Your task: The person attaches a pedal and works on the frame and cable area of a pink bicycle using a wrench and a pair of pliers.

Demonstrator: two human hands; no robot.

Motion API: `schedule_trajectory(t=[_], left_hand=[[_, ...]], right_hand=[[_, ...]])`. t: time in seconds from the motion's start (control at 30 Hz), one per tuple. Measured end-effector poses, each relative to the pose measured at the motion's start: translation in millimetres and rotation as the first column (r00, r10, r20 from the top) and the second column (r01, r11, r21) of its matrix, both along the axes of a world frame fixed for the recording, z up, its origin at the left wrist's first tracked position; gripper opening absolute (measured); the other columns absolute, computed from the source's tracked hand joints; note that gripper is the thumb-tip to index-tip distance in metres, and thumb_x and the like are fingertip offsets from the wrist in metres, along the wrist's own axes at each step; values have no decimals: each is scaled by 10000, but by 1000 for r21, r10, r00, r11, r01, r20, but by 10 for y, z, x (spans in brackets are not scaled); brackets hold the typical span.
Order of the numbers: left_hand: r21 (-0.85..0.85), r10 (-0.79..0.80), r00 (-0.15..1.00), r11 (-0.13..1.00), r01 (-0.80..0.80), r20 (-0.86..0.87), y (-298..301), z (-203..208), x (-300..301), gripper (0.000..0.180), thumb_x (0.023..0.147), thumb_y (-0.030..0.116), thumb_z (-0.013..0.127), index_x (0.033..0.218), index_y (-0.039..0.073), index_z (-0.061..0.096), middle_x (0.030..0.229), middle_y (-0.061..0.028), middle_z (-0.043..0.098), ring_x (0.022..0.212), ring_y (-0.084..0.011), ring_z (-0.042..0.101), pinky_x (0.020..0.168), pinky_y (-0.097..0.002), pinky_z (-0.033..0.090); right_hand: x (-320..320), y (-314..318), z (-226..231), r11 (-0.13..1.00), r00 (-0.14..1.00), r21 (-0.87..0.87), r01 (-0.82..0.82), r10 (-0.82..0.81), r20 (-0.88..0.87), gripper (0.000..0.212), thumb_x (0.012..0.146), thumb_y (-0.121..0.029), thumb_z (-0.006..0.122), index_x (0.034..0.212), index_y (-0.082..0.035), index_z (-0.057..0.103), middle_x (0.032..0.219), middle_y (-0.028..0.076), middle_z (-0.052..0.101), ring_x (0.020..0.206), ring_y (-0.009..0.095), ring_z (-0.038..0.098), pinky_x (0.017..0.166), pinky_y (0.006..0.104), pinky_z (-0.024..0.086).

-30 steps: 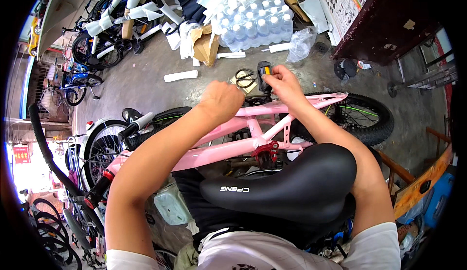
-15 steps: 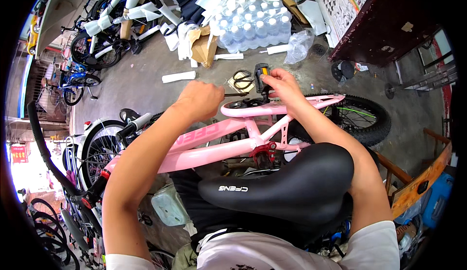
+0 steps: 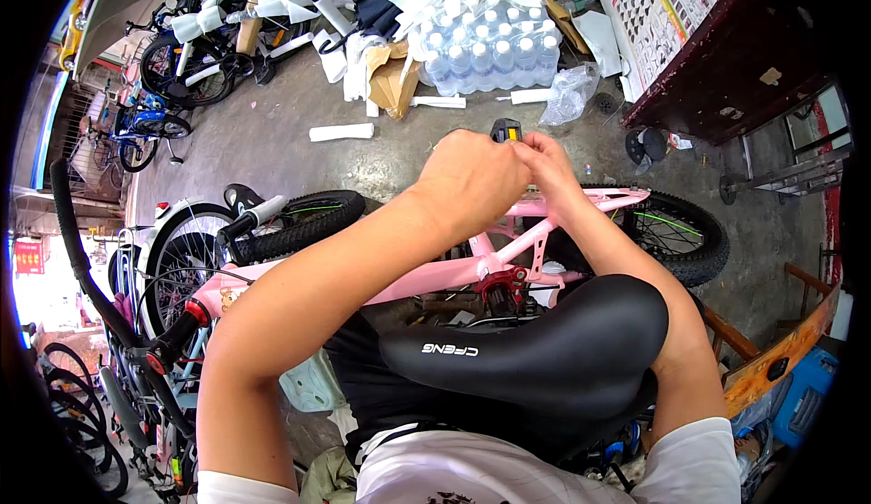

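Observation:
A pink bicycle (image 3: 426, 273) with a black saddle (image 3: 535, 350) lies across in front of me. My left hand (image 3: 476, 177) is closed in a fist over the crank area, its back toward me. The slim dark wrench that stuck out of this fist a moment ago is hidden behind it. My right hand (image 3: 549, 168) pinches the near side of a black pedal (image 3: 506, 130) with a yellow reflector. Both hands touch or nearly touch there. The pedal's axle and the crank are covered by my hands.
A wrapped pack of water bottles (image 3: 490, 55) stands beyond the bicycle, beside torn cardboard (image 3: 393, 85). A white foam tube (image 3: 341, 132) lies on the floor. More bicycles (image 3: 186, 68) stand at the left. A dark red cabinet (image 3: 726, 59) is at the far right.
My left hand has moved right to the pedal, beside my right hand, and the wrench is now out of sight. The view has shifted slightly.

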State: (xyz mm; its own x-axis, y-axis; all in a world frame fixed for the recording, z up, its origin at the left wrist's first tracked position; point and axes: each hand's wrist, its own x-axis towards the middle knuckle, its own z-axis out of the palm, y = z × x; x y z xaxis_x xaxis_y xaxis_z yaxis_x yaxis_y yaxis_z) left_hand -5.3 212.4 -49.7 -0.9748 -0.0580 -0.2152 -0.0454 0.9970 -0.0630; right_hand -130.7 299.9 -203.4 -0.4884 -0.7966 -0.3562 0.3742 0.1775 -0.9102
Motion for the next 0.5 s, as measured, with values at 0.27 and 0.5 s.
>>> schedule_trajectory(t=[0.27, 0.5], left_hand=[[-24, 107, 943, 994, -104, 314, -489, -574, 249, 124, 810, 128, 633, 835, 90, 749, 857, -127, 735, 803, -287, 728, 643, -405, 565], [44, 130, 914, 986, -159, 384, -670, -1257, 195, 225, 868, 174, 578, 1011, 84, 726, 985, -127, 734, 921, -304, 715, 737, -425, 564]], right_hand=[[78, -19, 187, 995, 996, 98, 15, -6, -92, 211, 904, -318, 668, 924, -113, 626, 869, -23, 610, 825, 82, 557, 737, 284, 463], [63, -68, 164, 994, 998, 113, 3, 3, -58, 191, 888, -300, 675, 907, -122, 607, 848, -13, 632, 750, 103, 569, 752, 298, 475]])
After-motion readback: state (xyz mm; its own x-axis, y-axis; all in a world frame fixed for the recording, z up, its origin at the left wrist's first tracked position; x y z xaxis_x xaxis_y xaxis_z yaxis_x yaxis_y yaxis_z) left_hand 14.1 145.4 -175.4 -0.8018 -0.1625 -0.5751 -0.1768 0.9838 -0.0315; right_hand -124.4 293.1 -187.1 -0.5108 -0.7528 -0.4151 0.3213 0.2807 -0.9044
